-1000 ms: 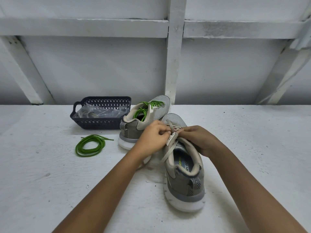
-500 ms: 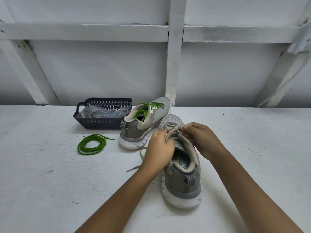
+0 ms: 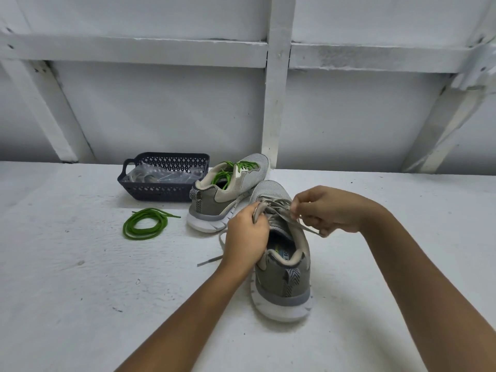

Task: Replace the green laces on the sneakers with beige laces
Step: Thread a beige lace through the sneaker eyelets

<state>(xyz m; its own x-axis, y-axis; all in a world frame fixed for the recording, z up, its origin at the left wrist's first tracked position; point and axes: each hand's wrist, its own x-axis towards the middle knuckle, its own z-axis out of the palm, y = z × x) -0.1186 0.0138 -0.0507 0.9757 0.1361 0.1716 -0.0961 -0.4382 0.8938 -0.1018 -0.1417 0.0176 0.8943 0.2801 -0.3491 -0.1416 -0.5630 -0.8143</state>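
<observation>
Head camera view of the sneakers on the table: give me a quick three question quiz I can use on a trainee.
1. Short answer: the left hand and right hand both pinch a lace on the near sneaker. What colour is it?
2. True or false: the far sneaker has green laces threaded.
3. Where is the loose green lace? A draped over the far sneaker; B coiled on the table; C inside the near sneaker.
Key: 1 beige; 2 true; 3 B.

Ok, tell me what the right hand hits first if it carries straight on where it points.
Probably the laced top of the near sneaker, right in front of it; the right hand pinches the beige lace there.
</observation>
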